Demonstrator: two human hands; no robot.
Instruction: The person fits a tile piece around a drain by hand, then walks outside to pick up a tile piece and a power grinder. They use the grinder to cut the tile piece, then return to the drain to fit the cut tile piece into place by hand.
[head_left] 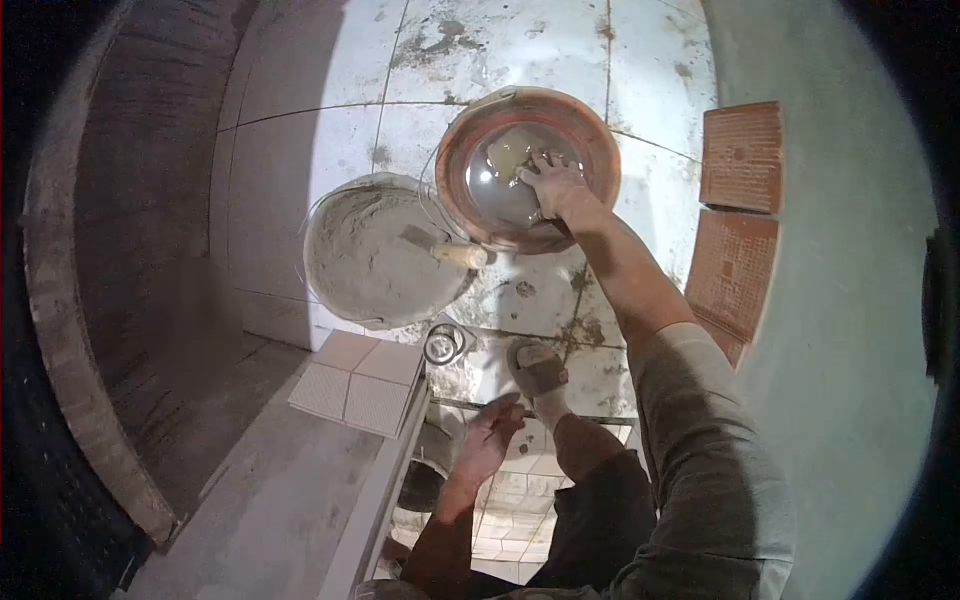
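My right hand (556,184) reaches into an orange-brown bucket (606,150) of murky water. Its fingers are spread at the water's surface, beside a pale yellowish lump (512,148) whose kind I cannot make out. Lower down, my left hand (488,440) hangs loosely bent in front of my body, with nothing visible in it. To the left of the water stands a bucket of grey mortar (365,260). A trowel (460,256) with a pale handle lies across its right rim, the blade resting on the mortar.
Pale tiles (360,375) are stacked on the ledge at lower left, beside a small ring-shaped thing (443,344). Reddish-brown tiles (740,158) stand along the right wall. My foot (540,368) rests on the stained tiled floor (510,290).
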